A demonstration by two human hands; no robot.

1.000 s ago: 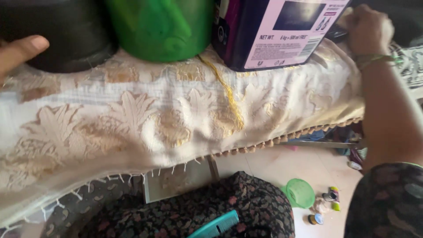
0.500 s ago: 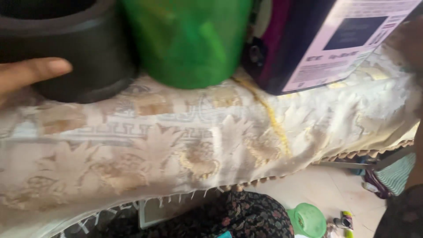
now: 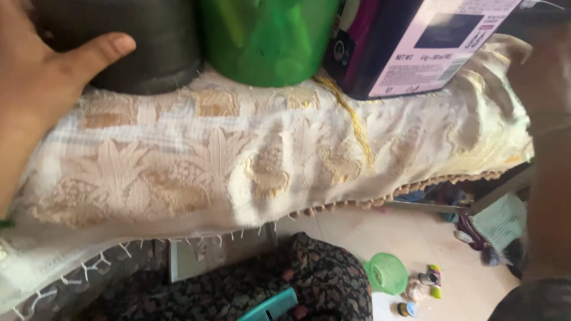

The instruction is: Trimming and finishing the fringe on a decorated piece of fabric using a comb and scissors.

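Closer now than half a second ago: the left hand [image 3: 41, 89] has come forward and fills the upper left corner, where before only a fingertip showed at the frame edge, and the camera has dipped nearer to the cloth. Hand is open, palm down, fingers spread, nothing held; the thumb [image 3: 98, 52] points right and lies against the lower wall of the dark round container [image 3: 137, 41], touching or all but touching it. That container stands upright on the cream patterned cloth [image 3: 238, 160], at the left end of a row of three. Just right of it, sides nearly meeting, stands the green translucent container [image 3: 267, 38], also upright, and right of that a purple and white box [image 3: 410, 44] with its long side running along the table edge. The dark container therefore lies directly ahead and slightly right of the open palm, its axis vertical, so the thumb sits on its near side and the fingers run out of frame above. The left hand is plainly the nearer one. The right arm [image 3: 544, 154] shows only as a blurred forearm along the right edge; its hand is out of view, so its grip is not shown. Below the fringed cloth edge: dark floral fabric [image 3: 285, 285], a teal comb [image 3: 270, 306], and a small green bowl [image 3: 386, 273] on the floor.
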